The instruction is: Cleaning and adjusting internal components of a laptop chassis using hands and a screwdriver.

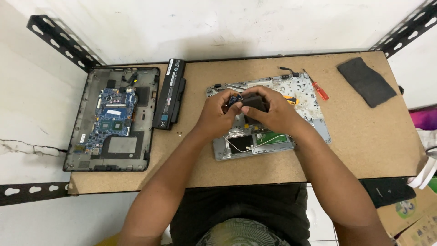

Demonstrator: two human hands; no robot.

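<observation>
hands over a stripped grey laptop palmrest shell point(268, 136), working a small part free.
we pinched a small blue circuit board point(234, 99) in our left hand point(217, 114) and closed our right hand point(268, 109) on a black boxy component point(253, 103), both held just above the shell; we judged it best to grip edges only and ease them apart without twisting.

One head-worn view, steeply downward and near, over the workbench point(255, 168) toward the wall.
</observation>
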